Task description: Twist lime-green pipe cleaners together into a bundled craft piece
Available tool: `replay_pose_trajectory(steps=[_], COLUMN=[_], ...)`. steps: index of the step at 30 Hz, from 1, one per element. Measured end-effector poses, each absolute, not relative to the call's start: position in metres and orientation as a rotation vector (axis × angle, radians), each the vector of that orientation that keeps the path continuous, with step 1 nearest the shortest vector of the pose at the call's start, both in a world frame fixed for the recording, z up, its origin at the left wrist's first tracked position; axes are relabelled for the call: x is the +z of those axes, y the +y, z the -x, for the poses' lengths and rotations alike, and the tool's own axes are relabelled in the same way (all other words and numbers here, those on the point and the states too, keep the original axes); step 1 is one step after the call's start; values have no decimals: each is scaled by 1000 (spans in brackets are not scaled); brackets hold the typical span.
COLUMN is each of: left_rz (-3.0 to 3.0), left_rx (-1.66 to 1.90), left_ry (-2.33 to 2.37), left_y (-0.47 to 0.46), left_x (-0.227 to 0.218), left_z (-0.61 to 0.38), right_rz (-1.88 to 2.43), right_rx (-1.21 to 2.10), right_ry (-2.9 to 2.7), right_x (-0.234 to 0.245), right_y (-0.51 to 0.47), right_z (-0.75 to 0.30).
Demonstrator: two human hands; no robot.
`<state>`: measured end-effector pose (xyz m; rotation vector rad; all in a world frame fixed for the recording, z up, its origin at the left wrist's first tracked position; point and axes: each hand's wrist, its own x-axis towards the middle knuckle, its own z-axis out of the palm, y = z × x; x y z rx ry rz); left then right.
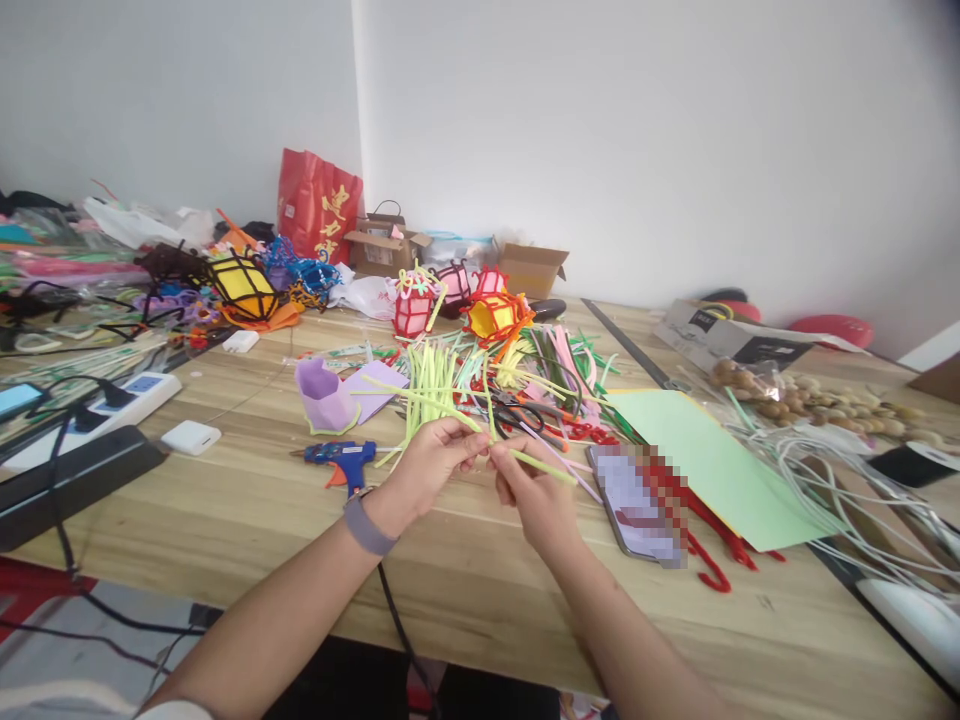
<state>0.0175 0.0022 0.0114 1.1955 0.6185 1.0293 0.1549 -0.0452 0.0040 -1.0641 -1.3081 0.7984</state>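
Observation:
My left hand and my right hand meet over the near middle of the table, fingertips pinched close together. Between them are yellow-green pipe cleaners, one running out past each hand and another rising upright from the fingertips. Where the stems cross is partly hidden by my fingers. Just behind lies a bundle of light green pipe cleaners. Left of my left hand rest a blue hot glue gun and a purple cup-like foam piece. Black-handled scissors lie behind my right hand.
A phone, red pipe cleaners and a light green sheet lie on the right. Small lanterns stand at the back. A power strip and cables occupy the left; white cables coil at the right.

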Motion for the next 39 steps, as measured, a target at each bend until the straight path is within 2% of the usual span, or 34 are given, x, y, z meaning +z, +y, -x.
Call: replay_pose_trajectory(steps=[3,5,6,8,13,15,18,21,26,29,31,36,39], left_rz=[-1322,-1405,-1421,-1384,-1224,-1186,-1193,-1268,-1553,-1599,-1507,-1237,-1155], left_rx=[1087,1134,1151,1136,981,964,994,1095,1225,1251,1198,1026,993], left_ry=[564,531,535,575,603,615,646,656,584,562,581,632,644], left_y=[2,2,2,1,-3,-4,-6,-8,-9,-5,-2,0,-2], left_x=[17,20,22,22,18,17,17,18,24,25,21,12,13], left_z=[-15,-13,-13,-14,-19,-20,-20,-20,-12,-10,-12,-20,-22], right_rz=[893,853,870,955,997,952,939,998,930,902,957,992,931], right_rx=[1477,1610,1558,1247,16,-218,-274,49,1222,1481,1310,183,-114], right_ry=[-1002,-943,-956,-1086,-1698,-1859,-1866,-1606,-969,-854,-981,-1634,-1841], right_x=[9,11,11,11,2,-1,0,5,12,13,12,3,-1], right_y=[-46,-47,-48,-49,-47,-46,-46,-48,-51,-50,-49,-46,-46], right_z=[-146,-144,-144,-147,-170,-178,-179,-166,-143,-142,-146,-166,-172])
